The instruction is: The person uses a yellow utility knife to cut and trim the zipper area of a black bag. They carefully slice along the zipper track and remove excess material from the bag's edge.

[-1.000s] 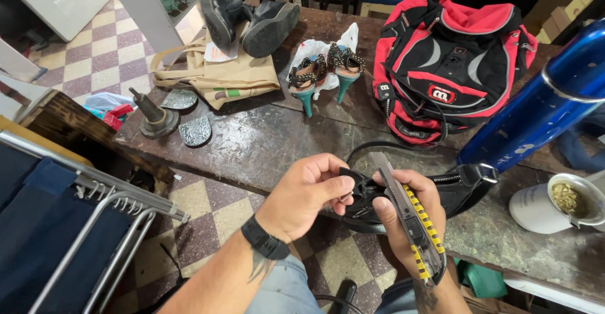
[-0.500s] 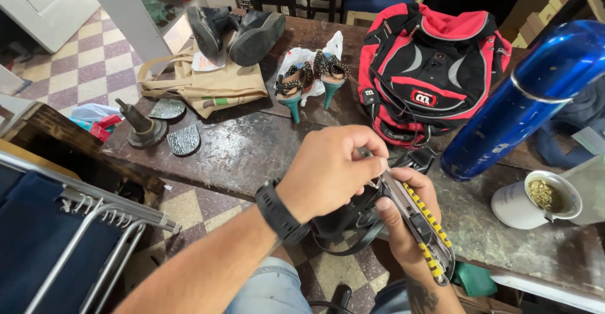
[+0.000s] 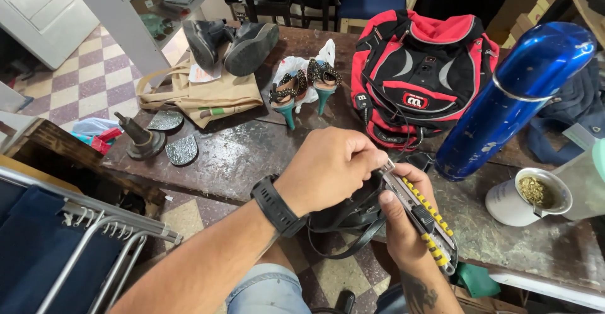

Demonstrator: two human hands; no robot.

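My right hand (image 3: 406,226) grips a grey and yellow utility knife (image 3: 423,216) with its tip pointing up and left. My left hand (image 3: 331,169), a black watch on its wrist, closes its fingers over the knife's tip at about the table's front edge. Under both hands hangs a black bag (image 3: 353,216) with a thin black strap looping down; most of it is hidden by my hands.
On the worn wooden table (image 3: 239,156) stand a red and black backpack (image 3: 413,77), a tilted blue flask (image 3: 513,96), a white cup of herbs (image 3: 528,195), teal heeled shoes (image 3: 305,87), black boots (image 3: 230,43), a paper bag (image 3: 208,96), a metal shoe last (image 3: 140,139). A metal rack (image 3: 82,232) stands left.
My left hand moved from the bag up onto the knife's tip. The bag now sits lower, beneath both hands. The view shifted slightly, bringing the flask further in.
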